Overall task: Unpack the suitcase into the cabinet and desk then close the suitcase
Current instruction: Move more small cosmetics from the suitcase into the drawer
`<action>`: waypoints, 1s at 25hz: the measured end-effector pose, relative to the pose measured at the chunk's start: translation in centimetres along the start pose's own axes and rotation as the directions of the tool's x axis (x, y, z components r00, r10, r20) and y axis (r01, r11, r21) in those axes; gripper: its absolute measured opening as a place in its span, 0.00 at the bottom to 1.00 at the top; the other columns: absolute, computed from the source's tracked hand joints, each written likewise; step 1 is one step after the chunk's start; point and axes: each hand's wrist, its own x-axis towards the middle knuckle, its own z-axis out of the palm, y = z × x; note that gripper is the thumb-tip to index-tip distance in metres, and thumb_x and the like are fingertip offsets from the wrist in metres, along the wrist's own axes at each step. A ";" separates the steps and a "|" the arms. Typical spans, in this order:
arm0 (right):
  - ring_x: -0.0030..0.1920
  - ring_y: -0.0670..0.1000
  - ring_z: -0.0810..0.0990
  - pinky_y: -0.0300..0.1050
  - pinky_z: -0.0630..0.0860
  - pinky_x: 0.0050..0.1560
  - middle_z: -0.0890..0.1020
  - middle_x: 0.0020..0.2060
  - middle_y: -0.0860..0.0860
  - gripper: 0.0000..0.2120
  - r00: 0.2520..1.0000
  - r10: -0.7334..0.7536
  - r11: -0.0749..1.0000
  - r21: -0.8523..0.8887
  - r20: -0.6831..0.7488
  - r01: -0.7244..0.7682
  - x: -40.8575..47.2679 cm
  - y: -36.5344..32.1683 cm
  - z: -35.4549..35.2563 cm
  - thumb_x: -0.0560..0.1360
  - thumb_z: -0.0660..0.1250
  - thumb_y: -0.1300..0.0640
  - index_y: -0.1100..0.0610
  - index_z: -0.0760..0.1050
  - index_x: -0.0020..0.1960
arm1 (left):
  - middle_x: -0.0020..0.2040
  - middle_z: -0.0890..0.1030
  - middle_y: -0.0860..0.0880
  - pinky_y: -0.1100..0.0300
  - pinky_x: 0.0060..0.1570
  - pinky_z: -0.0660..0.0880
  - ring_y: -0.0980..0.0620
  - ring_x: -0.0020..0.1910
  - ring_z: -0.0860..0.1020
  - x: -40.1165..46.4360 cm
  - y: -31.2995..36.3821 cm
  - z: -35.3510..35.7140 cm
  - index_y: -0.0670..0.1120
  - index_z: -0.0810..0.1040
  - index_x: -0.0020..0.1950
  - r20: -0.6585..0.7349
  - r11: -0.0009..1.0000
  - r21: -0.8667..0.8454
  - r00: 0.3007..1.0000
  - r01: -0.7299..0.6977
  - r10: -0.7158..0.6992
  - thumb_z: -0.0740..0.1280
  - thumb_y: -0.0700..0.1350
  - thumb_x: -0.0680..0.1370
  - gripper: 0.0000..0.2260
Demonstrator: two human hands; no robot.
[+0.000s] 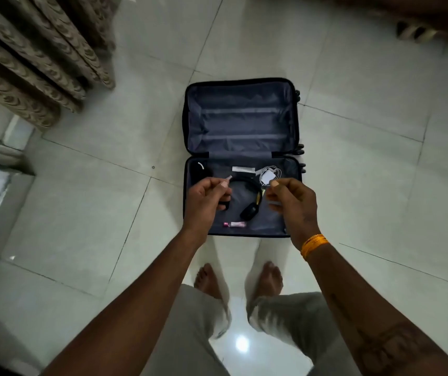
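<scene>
Suitcase (240, 156) lies flat and fully open on the tiled floor (366, 172), directly ahead of the person's bare feet (271, 278). Far half shows only grey lining. Near half holds black headphones (250, 196), a white charger with coiled cable (268, 175), a white strip-shaped item (243, 169) and a small pink tube (235, 224) by the near edge. Both hands hang above the near half, not touching the case. Left hand (207, 199): fingers curled in, thumb and forefinger pinched at the tip; a small pale bit shows at the pinch, can't tell whether it's held or just something in the case behind. Right hand (290, 198): fingers also curled, thumb against forefinger, narrow; can't tell if anything is in it. Orange band (313, 245) on the right wrist. Patterned curtain (41, 58) hangs at upper left, well apart from the case.
</scene>
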 end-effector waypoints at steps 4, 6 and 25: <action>0.41 0.48 0.79 0.47 0.78 0.47 0.83 0.38 0.53 0.07 0.999 -0.030 0.995 -0.095 0.041 0.034 11.9 10.5 2.5 0.79 0.71 0.61 0.64 0.81 0.46 | 0.44 0.87 0.43 0.58 0.43 0.80 0.53 0.41 0.83 12.8 -9.6 2.1 0.45 0.84 0.48 -0.067 0.995 0.096 0.998 0.023 -0.016 0.71 0.42 0.80 0.03; 0.38 0.42 0.80 0.39 0.77 0.46 0.84 0.37 0.48 0.04 0.997 -0.068 0.983 -0.170 0.044 0.074 17.4 15.6 3.7 0.79 0.72 0.61 0.61 0.82 0.47 | 0.43 0.86 0.45 0.54 0.48 0.81 0.52 0.42 0.83 19.1 -14.8 2.7 0.45 0.84 0.47 -0.096 0.982 0.186 0.995 0.011 0.007 0.71 0.40 0.79 0.03; 0.58 0.66 0.78 0.55 0.75 0.53 0.82 0.55 0.60 0.14 0.833 -0.332 0.173 -0.840 0.442 0.515 39.3 32.3 10.3 0.77 0.72 0.52 0.58 0.80 0.58 | 0.35 0.80 0.47 0.55 0.38 0.71 0.44 0.41 0.81 38.9 -32.2 4.6 0.44 0.77 0.37 0.099 0.489 0.847 0.965 -0.210 0.243 0.69 0.56 0.81 0.19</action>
